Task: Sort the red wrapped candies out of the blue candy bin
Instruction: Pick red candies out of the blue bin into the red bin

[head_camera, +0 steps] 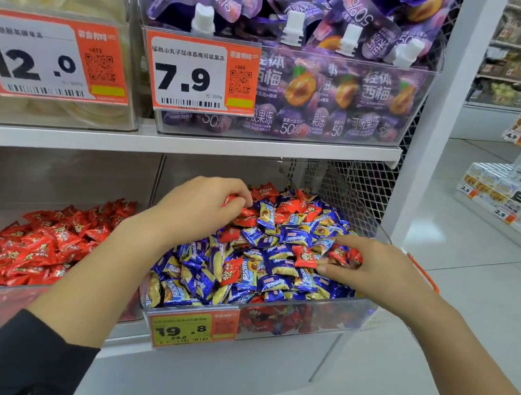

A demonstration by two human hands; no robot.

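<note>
Right now, both hands are down in the mixed pile:
Left hand: the left hand [198, 210] sits at the back of the blue candy bin [310, 309], fingers [236, 193] curled, pinching red wrappers at the tips.
Right hand: the right hand [373, 270] lies over the pile's right side, index finger and thumb stretched out around two red candies [345, 255], touching but not clearly clamped.
Red wrapped candies: plenty of red wrapped candies [305, 258] are scattered among the blue candies [276, 282], thickest toward the back, one near the front centre, more showing low through the clear front wall.
Red bin: the neighbouring bin of red candies [32, 244] stands just left on the same shelf [259, 148], the likely drop spot.
Handling: light, crinkly, slippery little pillows, I'd judge; they shift and slide under a touch.
Where to grab: pinch a twisted wrapper end or nip across the middle, lifting straight up so blue ones aren't dragged along.
Risk: buried reds need digging, and loose candies could spill over the low front edge.
</note>
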